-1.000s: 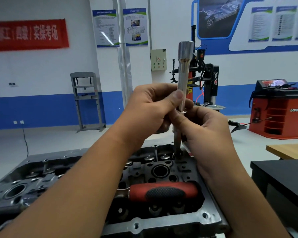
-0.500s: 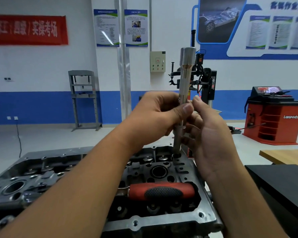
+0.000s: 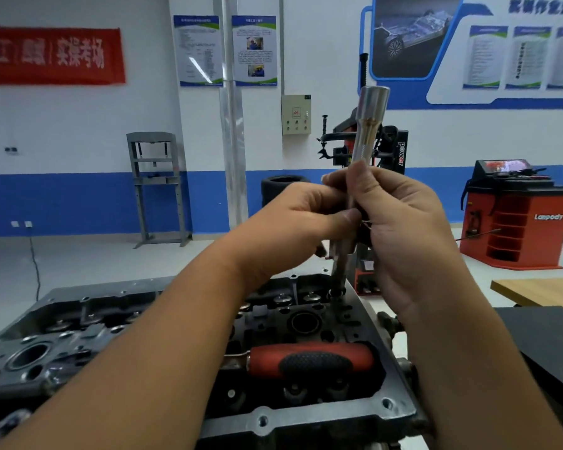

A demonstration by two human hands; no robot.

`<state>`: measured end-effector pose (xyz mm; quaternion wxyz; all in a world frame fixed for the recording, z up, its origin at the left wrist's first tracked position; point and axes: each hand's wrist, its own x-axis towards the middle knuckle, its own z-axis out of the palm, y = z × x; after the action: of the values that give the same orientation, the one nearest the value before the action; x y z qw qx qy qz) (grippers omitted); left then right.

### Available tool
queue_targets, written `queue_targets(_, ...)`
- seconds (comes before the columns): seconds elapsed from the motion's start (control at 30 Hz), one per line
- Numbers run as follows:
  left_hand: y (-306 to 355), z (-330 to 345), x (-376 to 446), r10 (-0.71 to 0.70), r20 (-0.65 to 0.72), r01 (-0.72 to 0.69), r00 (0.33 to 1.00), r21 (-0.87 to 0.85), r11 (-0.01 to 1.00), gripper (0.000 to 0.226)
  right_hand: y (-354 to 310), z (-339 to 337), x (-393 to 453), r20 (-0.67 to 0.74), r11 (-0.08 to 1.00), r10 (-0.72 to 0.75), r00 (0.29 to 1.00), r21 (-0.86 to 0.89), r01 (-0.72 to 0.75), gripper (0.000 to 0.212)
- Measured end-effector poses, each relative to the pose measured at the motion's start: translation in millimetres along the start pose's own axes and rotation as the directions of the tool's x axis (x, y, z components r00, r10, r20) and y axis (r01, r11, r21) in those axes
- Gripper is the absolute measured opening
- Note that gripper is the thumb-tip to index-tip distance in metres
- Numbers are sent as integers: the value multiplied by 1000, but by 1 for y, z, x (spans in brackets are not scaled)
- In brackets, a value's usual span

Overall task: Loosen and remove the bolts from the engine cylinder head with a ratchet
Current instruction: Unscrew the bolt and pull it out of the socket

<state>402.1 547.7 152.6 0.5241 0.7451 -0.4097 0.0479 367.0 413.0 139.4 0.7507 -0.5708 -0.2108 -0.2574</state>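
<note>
We have both hands on the long silver steel socket extension (image 3: 364, 138) standing upright in a bolt hole at the far right of the grey cast cylinder head (image 3: 273, 423); left hand (image 3: 293, 228) pinches the shaft, right hand (image 3: 400, 216) curls round it; the red-and-black-handled ratchet (image 3: 309, 360) lies detached on the head; we judge this bolt loosened and being spun out by hand, others remaining; the bolt itself is hidden down the hole

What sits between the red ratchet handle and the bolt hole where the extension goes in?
In the head view, a round bore in the cylinder head lies between the ratchet handle and the hole under the extension bar.
</note>
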Motion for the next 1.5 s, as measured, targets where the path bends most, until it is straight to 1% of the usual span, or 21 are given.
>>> queue_targets(0.07,1,-2,-2,-33,19,33,999,-17,999,21,-2,-4,3,36,999,39,999,-29,-38,36)
queue_targets(0.13,2,-3,-4,-44,11,44,999,-18,999,12,-4,-6,4,38,999,30,999,-27,-29,34)
queue_targets(0.17,2,-4,-5,-40,-12,40,999,2,999,11,-5,-7,5,18,1000,1,1000,-12,-1,32)
queue_targets(0.23,0,-4,-4,-25,-61,28,998,52,998,20,-5,-6,6,-50,997,-78,996,-21,77,32)
queue_targets(0.3,-1,-5,-4,-20,-70,25,997,67,997,21,-2,-4,7,-100,988,-135,986,-89,127,42)
queue_targets(0.33,-2,-6,-4,-30,-50,33,998,59,998,18,0,-2,7,-115,984,-153,982,-108,141,43)
queue_targets(0.4,-1,-7,-5,-61,33,61,998,9,998,14,3,0,7,-126,980,-172,977,-121,157,32)
queue_targets(0.47,-2,-7,-5,-80,105,86,991,-51,995,19,5,1,9,-114,972,-187,976,-165,167,22)
queue_targets(0.5,-3,-7,-5,-85,114,94,990,-73,993,22,7,1,9,-101,970,-185,977,-177,166,24)
queue_targets(0.57,-3,-7,-5,-93,94,101,991,-82,992,23,8,2,10,-81,983,-150,985,-123,140,28)
queue_targets(0.67,-2,-9,-6,-84,41,86,996,-30,996,22,9,6,9,-70,993,-112,991,16,113,26)
queue_targets(0.7,-2,-10,-6,-78,20,78,997,-15,997,25,9,6,9,-78,992,-123,989,25,126,26)
queue_targets(0.8,-4,-11,-4,-60,-24,61,998,23,998,33,12,6,9,-114,979,-198,974,-64,191,27)
queue_targets(0.83,-5,-11,-3,-62,-17,63,998,21,998,31,13,5,9,-121,976,-210,970,-82,201,24)
queue_targets(0.9,-5,-9,-3,-86,56,88,995,-21,996,27,15,5,11,-121,974,-213,969,-102,202,21)
queue_targets(0.97,-5,-7,-4,-106,136,115,985,-58,992,27,17,5,12,-107,972,-212,971,-125,198,26)
queue_targets(1.0,-5,-7,-4,-110,151,119,982,-55,991,27,17,5,13,-96,972,-211,973,-125,198,28)
queue_targets(1.13,-3,-7,-5,-104,131,100,986,37,994,27,21,7,13,-75,984,-168,983,-66,163,33)
queue_targets(1.23,-2,-6,-6,-97,121,92,988,48,995,26,23,7,13,-60,988,-155,986,-36,153,35)
queue_targets(1.5,-6,-7,-6,-71,128,65,989,54,996,27,28,6,15,-58,975,-217,974,-51,214,35)
